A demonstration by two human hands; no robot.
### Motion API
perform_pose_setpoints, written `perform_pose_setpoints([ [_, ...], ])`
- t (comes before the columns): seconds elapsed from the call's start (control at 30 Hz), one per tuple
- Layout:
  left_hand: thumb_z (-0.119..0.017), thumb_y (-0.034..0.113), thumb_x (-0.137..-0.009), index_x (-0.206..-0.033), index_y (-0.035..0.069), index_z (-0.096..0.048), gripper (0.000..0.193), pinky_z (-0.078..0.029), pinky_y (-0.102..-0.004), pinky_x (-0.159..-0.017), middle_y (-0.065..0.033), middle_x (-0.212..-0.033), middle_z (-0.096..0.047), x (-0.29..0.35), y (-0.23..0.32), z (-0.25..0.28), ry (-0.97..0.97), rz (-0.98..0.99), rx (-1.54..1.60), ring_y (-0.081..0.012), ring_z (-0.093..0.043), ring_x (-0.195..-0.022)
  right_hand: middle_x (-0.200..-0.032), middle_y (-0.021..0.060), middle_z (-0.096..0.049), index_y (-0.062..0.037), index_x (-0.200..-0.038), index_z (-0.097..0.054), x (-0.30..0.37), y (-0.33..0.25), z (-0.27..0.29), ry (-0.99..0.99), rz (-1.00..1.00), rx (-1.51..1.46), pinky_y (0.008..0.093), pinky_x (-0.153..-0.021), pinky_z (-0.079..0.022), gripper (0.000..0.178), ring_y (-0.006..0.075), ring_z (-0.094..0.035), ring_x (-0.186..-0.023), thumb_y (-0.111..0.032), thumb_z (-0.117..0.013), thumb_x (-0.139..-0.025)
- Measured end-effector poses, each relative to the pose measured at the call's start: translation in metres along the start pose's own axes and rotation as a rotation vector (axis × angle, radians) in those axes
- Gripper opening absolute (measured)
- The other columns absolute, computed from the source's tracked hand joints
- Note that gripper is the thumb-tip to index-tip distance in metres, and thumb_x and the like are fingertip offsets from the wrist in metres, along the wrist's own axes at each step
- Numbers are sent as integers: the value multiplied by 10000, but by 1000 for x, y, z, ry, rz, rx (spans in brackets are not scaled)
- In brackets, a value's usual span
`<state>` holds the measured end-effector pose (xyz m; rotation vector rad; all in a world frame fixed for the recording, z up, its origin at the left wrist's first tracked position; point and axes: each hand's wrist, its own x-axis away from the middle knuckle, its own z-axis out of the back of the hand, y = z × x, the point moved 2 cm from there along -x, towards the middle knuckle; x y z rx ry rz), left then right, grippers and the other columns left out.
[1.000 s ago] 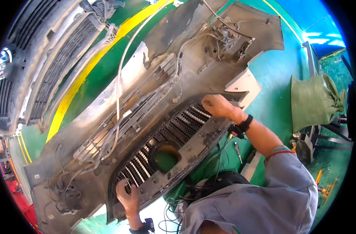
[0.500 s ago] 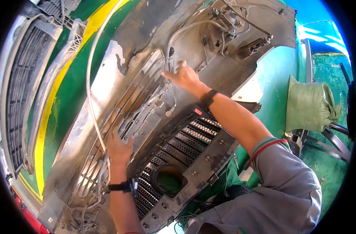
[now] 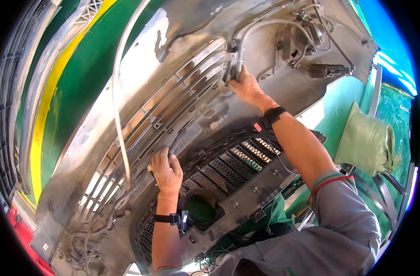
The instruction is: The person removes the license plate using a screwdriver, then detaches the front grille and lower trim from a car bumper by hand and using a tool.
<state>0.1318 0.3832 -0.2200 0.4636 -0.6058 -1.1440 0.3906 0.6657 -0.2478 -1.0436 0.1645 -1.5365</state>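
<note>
A large bumper cover [image 3: 283, 87] lies with its inner side up, dusty and scratched, with a slatted opening [image 3: 155, 125] along its middle. A wiring harness in grey corrugated tubing [image 3: 241, 49] runs along it. My right hand [image 3: 249, 88] is closed on the harness at the upper end of the slats, its fingertips partly hidden. Beside the lower slats my left hand [image 3: 166, 171] is closed round a dark length of the harness [image 3: 177, 140], which sticks up past its fingers. Below it the harness continues along the slats.
A dark mesh grille [image 3: 226, 170] with a round opening lies close on my side of the bumper. A pale hose [image 3: 117, 99] crosses the bumper's left part. Other slatted parts [image 3: 7, 92] lie far left beside a yellow floor line [image 3: 46, 115]. A green sack [image 3: 364, 140] stands right.
My left hand has closed on the harness and drawn it off the slats toward me. My right hand stays at the upper end of the slats. The whole view has shifted.
</note>
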Motion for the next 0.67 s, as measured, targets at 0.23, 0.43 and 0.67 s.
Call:
perform_pose_setpoints([
  [0.23, -648, 209, -942, -1215, 0, -619, 346, -490, -464, -983, -223, -1196, -639, 15, 9, 49, 28, 111, 157, -394, -616, -1109, -1194, 161, -689, 19, -1390, -474, -6, 19, -3, -28, -77, 170, 351, -985, -491, 517, 216, -628, -1075, -63, -653, -911],
  [0.43, -706, 141, -871, -1215, 33, -615, 372, -472, -476, -977, -201, -1090, -645, 36, -151, 170, 437, 302, -288, -407, -598, -1087, -1165, 148, -704, 10, -1352, -520, -21, 57, -1, 10, 212, -248, 357, -944, -508, 475, 228, -649, -1045, -110, -634, -907],
  [0.67, -746, 343, -824, -1409, 107, -525, 669, -431, -500, -1075, -265, -1354, -582, 44, -245, 272, -272, 688, -606, -440, -523, -1294, -1175, 145, -704, -117, -1425, -487, -24, 49, -1, 98, 180, 215, 397, -955, -501, 571, 282, -670, -1065, -142, -617, -869],
])
